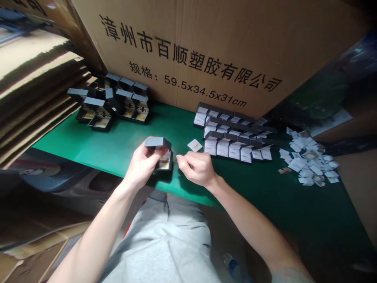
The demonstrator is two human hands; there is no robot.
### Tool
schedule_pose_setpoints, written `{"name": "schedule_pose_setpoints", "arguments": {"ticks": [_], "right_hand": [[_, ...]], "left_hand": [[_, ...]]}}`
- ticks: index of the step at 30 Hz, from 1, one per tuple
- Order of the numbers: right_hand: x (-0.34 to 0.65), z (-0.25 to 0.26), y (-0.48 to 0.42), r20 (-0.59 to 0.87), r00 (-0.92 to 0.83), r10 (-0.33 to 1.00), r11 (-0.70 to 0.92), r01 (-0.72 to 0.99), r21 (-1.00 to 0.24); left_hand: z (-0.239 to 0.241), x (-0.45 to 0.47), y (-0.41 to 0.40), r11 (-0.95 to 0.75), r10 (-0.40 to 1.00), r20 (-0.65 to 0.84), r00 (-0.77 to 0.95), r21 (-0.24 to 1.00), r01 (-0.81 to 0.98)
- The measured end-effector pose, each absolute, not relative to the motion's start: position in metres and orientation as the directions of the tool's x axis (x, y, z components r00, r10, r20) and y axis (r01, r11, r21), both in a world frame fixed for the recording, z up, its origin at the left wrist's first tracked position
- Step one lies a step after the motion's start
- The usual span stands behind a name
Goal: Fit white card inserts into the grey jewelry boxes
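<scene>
Near the front edge of the green table (123,149), my left hand (140,164) grips a small black hinged box (158,142). Its lid is raised, and a pale, yellowish inside shows. Just right of the box, my right hand (196,167) is closed with its fingers curled in; whatever they may hold is hidden. A white square card (194,145) with a small mark lies behind my right hand. To the right of the card stand rows of open black boxes (226,148) with white inserts showing.
At the back left sit several open black boxes (100,118) with yellowish insides. White cards (313,163) lie heaped at the right. A large printed carton (182,51) forms a wall behind the table. Stacked cardboard sheets (38,84) border the left side.
</scene>
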State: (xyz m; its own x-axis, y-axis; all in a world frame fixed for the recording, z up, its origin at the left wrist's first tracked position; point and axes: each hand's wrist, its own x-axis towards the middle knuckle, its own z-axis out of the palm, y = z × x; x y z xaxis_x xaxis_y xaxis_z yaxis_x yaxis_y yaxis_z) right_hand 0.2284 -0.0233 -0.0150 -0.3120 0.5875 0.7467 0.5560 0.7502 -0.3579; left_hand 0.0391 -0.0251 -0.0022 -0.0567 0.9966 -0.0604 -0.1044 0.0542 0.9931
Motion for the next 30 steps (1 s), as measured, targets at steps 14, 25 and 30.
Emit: {"name": "schedule_pose_setpoints", "arguments": {"ticks": [14,25,30], "right_hand": [[0.2302,-0.0152,-0.0236,0.72,-0.36,0.594,0.741,0.593,-0.315],[0.2302,-0.0163,-0.024,0.731,-0.321,0.602,0.747,0.551,-0.373],[0.2297,-0.0149,-0.0239,0.727,-0.32,0.607,0.743,0.554,-0.376]], "left_hand": [[-0.0051,0.0402,-0.0244,0.017,0.999,-0.021,-0.031,0.993,-0.121],[-0.005,0.0382,-0.0237,0.064,0.998,-0.06,0.029,0.987,-0.15],[-0.0026,0.0367,-0.0233,0.084,0.996,-0.076,0.054,0.981,-0.176]]}}
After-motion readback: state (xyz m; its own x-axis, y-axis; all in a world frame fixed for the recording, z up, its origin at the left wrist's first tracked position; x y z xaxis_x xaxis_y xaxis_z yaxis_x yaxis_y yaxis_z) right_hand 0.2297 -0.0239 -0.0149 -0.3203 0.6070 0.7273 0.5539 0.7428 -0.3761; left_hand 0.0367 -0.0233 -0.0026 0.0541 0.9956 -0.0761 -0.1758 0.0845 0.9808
